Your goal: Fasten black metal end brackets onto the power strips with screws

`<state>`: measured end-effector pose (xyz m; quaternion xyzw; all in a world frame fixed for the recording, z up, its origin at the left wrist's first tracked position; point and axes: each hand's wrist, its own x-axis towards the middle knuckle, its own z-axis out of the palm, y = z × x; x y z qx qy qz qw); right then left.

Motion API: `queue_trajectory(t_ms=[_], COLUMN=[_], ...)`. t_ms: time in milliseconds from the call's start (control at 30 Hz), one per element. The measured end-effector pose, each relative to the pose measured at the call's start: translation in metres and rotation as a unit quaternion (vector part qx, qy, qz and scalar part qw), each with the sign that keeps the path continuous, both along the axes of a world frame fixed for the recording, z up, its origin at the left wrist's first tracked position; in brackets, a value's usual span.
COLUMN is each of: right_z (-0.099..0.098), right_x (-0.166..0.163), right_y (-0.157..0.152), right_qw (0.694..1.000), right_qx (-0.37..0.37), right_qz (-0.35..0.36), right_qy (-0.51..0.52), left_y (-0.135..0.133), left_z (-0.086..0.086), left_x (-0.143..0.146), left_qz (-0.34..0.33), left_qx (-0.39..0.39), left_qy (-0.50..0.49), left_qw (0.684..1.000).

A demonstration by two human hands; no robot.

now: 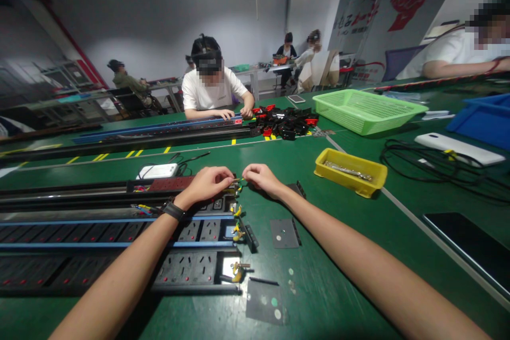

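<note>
My left hand [209, 183] is closed in a pinch at the right end of a far power strip [167, 185]. What its fingertips hold is too small to make out. Facing it, my right hand [262, 178] has thumb and forefinger pinched on a thin yellow-green wire [241, 180], close to the left fingertips. Nearer to me lie a blue-edged power strip [119, 232] and a black-edged power strip [187, 268], both with rows of sockets. Yellow wire ends [238, 272] stick out at their right ends. Small black end plates [285, 234] lie beside them.
A yellow bin [350, 172] with metal parts stands to the right, before a green basket [366, 109]. A phone [470, 247], black cables [422, 162] and a white power bank [458, 149] lie at right. Across the table, a person [217, 90] works near black and red parts [287, 121].
</note>
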<state>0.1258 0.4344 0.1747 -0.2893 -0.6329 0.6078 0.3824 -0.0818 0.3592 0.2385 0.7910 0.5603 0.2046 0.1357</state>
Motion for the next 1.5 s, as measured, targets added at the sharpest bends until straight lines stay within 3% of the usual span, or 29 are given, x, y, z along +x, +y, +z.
queue_trajectory(t_ms=[767,1133,1500], right_z=[-0.0058,-0.0043,-0.0032], right_x=[-0.0047,-0.0034,-0.0017], right_y=[0.0013,-0.0006,-0.0024], right_qw=[0.999,0.999,0.999], right_qx=[0.044,-0.018,0.022], right_qz=[-0.002,-0.049,0.029], right_qy=[-0.022,-0.007,-0.009], left_y=[0.0002,0.0011,0.0006], left_z=[-0.0002,-0.0028,-0.0006], left_x=[0.0005,-0.0017,-0.0006], left_qz=[0.0,0.004,0.0], left_qx=[-0.009,-0.007,-0.013], left_qy=[-0.016,-0.011,-0.021], left_qw=[1.0,1.0,1.0])
